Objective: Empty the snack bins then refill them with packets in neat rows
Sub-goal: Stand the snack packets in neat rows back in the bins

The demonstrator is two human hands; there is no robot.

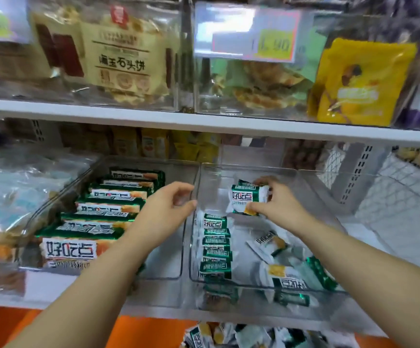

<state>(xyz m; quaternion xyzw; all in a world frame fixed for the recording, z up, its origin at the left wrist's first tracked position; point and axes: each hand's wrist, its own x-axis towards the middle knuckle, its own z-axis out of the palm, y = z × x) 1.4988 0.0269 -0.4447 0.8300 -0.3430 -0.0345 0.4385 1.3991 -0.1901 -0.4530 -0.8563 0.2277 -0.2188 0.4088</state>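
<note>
Shop shelf (153, 121), clear bin (254, 169): packet (246, 200) pinched in right hand (276, 204) over it, left hand (168, 207) slack and empty just beside.

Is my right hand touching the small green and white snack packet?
Touching. The head view shows the right hand pinching the small green and white snack packet between thumb and fingers.

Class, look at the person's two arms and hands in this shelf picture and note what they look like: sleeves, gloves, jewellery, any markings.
Both arms are bare. The left forearm and right forearm show no sleeve anywhere in view. The left hand and right hand wear no gloves, and no watch, bracelet or ring is visible. No markings can be made out.
</note>
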